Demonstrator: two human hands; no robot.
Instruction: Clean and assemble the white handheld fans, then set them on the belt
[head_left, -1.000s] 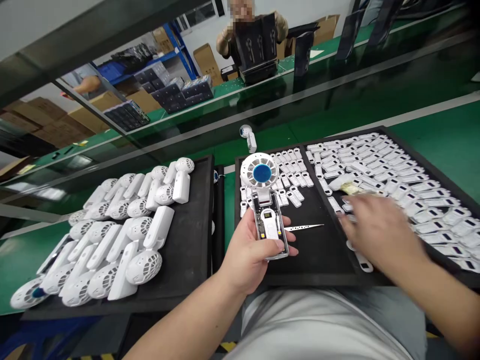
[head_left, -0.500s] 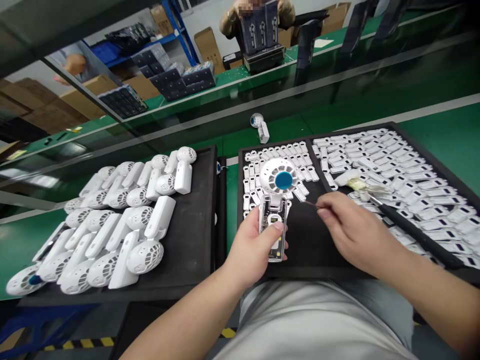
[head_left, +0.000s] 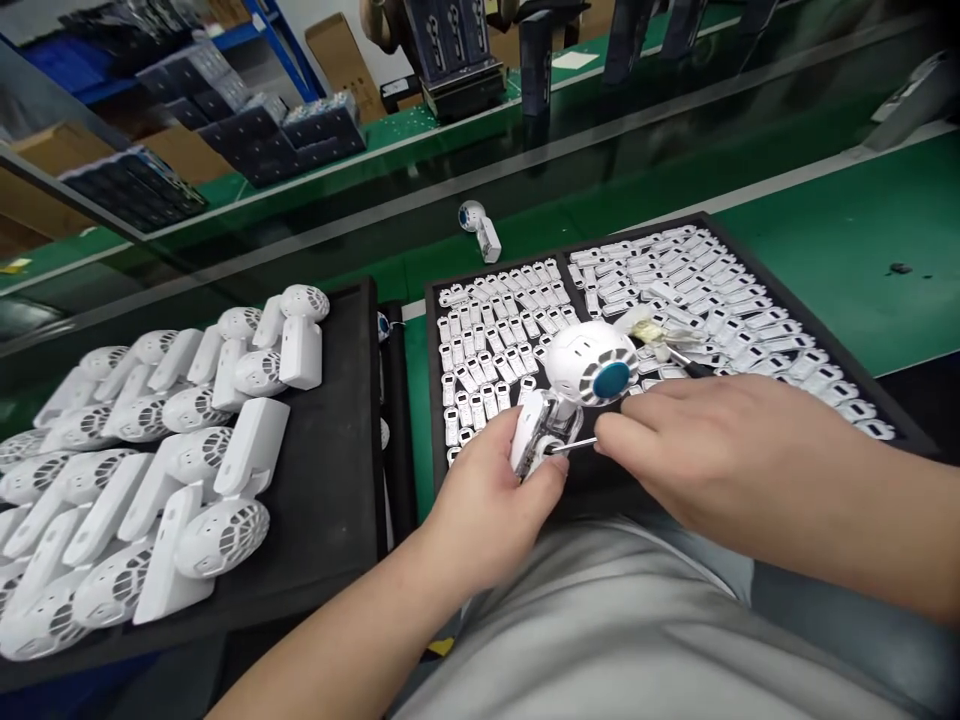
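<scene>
My left hand [head_left: 491, 490] is wrapped round the opened handle of a small white handheld fan [head_left: 589, 362]. The fan's round head, with dark vents and a blue disc, points up and to the right. Between the fingers of my right hand [head_left: 697, 465] is a thin metal pick [head_left: 577, 445], its tip at the inside of the handle near my left thumb. Whether the tip touches a part is too small to tell. Just beyond my right hand, a brush [head_left: 675, 340] with a black handle lies over rows of small white casing pieces [head_left: 750, 320].
On the left, a black tray [head_left: 330, 470] carries several white fans [head_left: 225, 535]. Another black tray [head_left: 709, 222] holds the casing pieces. One fan [head_left: 480, 232] lies on the green table [head_left: 847, 230] behind it. Across the bench are stacked dark boxes [head_left: 262, 140] and a person's arm [head_left: 377, 22].
My right hand has brought the pick leftward to the fan's handle. The fan has tilted in my left hand, its head leaning right. My view has shifted rightward.
</scene>
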